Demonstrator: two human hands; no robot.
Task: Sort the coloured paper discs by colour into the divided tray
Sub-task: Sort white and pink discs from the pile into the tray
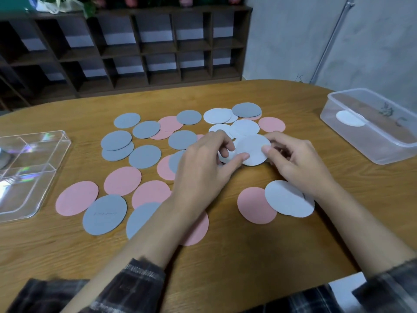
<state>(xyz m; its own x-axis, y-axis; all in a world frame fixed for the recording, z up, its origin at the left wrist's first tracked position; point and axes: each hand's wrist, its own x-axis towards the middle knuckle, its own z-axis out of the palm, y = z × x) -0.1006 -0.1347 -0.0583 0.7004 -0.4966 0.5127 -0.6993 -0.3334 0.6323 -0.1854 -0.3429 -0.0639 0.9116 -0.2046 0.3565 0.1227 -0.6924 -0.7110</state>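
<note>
**Both hands on one white disc**

We have our left hand (200, 170) and right hand (295, 163) together on a single white disc (251, 147), held near the middle of the table (225, 256). The left thumb lies on the disc's near-left edge with the fingers curled behind it. The right thumb tip pinches the opposite edge, its fingers bent round the back. A further white edge shows under our left fingers, and we cannot tell whether it is gripped too.

Just beyond the hands lie more white discs (217, 115), overlapping each other. Under our right wrist a white pair (286, 198) overlaps a pink disc (255, 205). To the left, grey discs (105, 214) and pink discs (76, 201) are scattered over the wood, many overlapping.

The divided tray (29, 184), clear plastic, sits at the table's left edge, well apart from the held disc. At the far right stands a clear container (352, 143) with a lone white disc (349, 118) inside. Behind the table is a dark shelf unit (158, 53). Plaid sleeves (135, 283) cover our forearms.
</note>
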